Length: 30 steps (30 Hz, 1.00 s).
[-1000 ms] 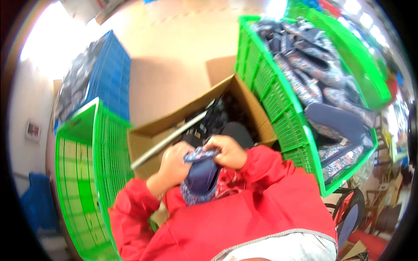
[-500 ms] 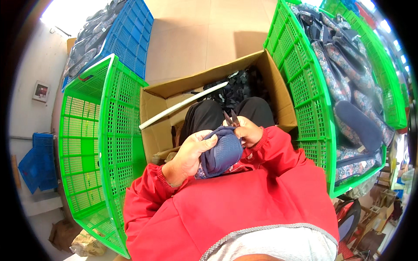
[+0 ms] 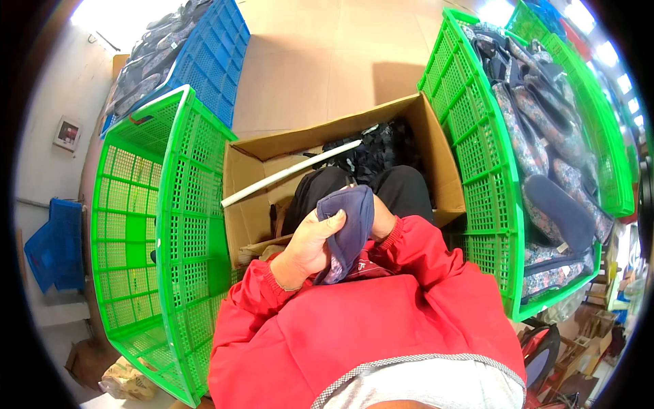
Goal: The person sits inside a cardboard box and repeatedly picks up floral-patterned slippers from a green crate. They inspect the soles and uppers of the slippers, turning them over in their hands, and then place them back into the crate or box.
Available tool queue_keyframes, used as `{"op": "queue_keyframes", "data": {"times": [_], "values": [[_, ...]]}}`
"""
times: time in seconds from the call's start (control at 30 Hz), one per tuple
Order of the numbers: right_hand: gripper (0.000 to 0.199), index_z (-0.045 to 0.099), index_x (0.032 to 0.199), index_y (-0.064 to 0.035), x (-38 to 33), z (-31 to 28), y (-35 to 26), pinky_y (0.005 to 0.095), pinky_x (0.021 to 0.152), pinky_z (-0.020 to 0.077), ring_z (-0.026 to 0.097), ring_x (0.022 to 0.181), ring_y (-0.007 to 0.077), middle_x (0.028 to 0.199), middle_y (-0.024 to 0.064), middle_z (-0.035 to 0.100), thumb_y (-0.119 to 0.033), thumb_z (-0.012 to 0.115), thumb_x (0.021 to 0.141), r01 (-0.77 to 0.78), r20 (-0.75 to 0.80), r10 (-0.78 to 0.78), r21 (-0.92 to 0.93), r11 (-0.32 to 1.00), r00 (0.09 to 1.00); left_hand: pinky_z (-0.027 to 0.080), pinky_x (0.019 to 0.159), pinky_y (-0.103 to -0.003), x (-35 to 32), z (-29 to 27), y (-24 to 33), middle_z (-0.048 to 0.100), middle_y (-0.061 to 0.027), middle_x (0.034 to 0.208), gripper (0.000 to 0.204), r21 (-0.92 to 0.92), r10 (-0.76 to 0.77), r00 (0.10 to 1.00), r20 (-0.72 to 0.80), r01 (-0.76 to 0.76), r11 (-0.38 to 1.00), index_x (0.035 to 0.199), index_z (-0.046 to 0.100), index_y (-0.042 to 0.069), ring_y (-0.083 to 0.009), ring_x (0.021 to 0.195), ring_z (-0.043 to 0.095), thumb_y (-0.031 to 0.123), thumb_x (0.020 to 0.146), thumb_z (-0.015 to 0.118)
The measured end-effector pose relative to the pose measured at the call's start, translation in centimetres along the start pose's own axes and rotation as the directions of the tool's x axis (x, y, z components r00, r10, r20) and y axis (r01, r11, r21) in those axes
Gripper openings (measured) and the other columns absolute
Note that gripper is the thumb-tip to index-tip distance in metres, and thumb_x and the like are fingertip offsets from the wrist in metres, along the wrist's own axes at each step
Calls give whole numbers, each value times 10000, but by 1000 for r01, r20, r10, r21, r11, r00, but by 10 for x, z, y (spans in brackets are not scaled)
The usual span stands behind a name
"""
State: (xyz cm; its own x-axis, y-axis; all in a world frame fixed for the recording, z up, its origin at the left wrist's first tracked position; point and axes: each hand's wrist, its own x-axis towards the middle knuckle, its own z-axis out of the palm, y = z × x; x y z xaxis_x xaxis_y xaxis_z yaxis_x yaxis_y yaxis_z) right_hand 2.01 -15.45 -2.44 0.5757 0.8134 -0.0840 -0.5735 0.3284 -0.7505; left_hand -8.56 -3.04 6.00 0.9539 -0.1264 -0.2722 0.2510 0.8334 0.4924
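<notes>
Left hand (image 3: 308, 247) has its fingers clamped on a navy-blue fabric shoe piece (image 3: 351, 218), thumb pressed on the facing side, the other fingers mostly hidden. The piece is held up in front of the lap, roughly upright, with a bit of pale patterned cloth at its lower left; its far side can't be seen. Right hand (image 3: 383, 221) is right behind the piece, mostly covered by it; only the back of the hand and the wrist side show, so can't tell whether its fingers are apart, together or gripping something. A tiny tip shows just above the piece's top edge, too small to identify. Black-trousered knees (image 3: 403, 187) are partly hidden by hands and piece; beyond them an open brown cardboard box (image 3: 443, 163) holds a jumble of black scraps (image 3: 378, 146), hard to separate, and a long white bar (image 3: 293, 172) lies slantwise across the box. Green plastic lattice crate (image 3: 197, 225) on the left, opening facing left; blue plastic crate (image 3: 211, 65) behind it, cut off at the top. Tall green plastic crate (image 3: 480, 157) on the right, full of floral-patterned shoes with navy soles (image 3: 562, 211), overlapping, lower ones hidden. Far-right clutter blurs into the dark rim.
</notes>
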Motion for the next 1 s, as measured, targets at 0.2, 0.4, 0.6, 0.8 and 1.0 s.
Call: {"op": "queue_keyframes", "data": {"times": [0.2, 0.4, 0.6, 0.8, 1.0], "values": [[160, 589, 1013, -79, -22, 1, 9, 190, 423, 296, 434, 483, 46, 812, 13, 592, -229, 620, 965, 27, -342, -42, -48, 998, 939, 571, 780, -359, 35, -30, -11, 656, -97, 1102, 334, 330, 427, 893, -144, -364, 871, 1321, 514, 37, -213, 893, 676, 96, 993, 532], [181, 569, 1020, -121, -33, -15, 22, 191, 391, 223, 333, 438, 20, 716, -67, 499, -271, 647, 955, -67, -238, 69, 16, 998, 969, 477, 856, -294, 53, -37, -14, 638, -48, 1054, 239, 575, 609, 772, -180, -420, 702, 1162, 598, -63, -133, 943, 587, 26, 947, 542], [231, 559, 981, -121, -32, -25, 14, 203, 415, 247, 344, 458, 26, 716, -65, 521, -209, 743, 873, -149, -143, 143, -31, 988, 979, 504, 608, -397, 56, -58, -8, 601, -188, 627, 261, 979, 707, 702, -84, -75, 191, 713, 616, -82, -283, 595, 625, 142, 828, 684], [258, 539, 876, -111, -29, -21, 12, 197, 523, 319, 431, 593, 29, 730, -69, 524, -87, 786, 803, -197, -199, 162, -168, 966, 966, 501, 606, -478, 55, -55, -13, 598, -291, 654, 410, 966, 750, 658, -59, 228, -124, 633, 608, -81, -445, 636, 627, 279, 771, 746], [220, 486, 724, -75, -28, -25, 41, 248, 567, 351, 418, 631, 70, 670, -30, 461, -53, 704, 747, -73, -368, -261, -688, 722, 893, 502, 626, -477, 51, -50, -10, 610, -281, 675, 458, 948, 716, 685, -131, 299, -112, 673, 628, -81, -432, 658, 635, 346, 765, 766]]}}
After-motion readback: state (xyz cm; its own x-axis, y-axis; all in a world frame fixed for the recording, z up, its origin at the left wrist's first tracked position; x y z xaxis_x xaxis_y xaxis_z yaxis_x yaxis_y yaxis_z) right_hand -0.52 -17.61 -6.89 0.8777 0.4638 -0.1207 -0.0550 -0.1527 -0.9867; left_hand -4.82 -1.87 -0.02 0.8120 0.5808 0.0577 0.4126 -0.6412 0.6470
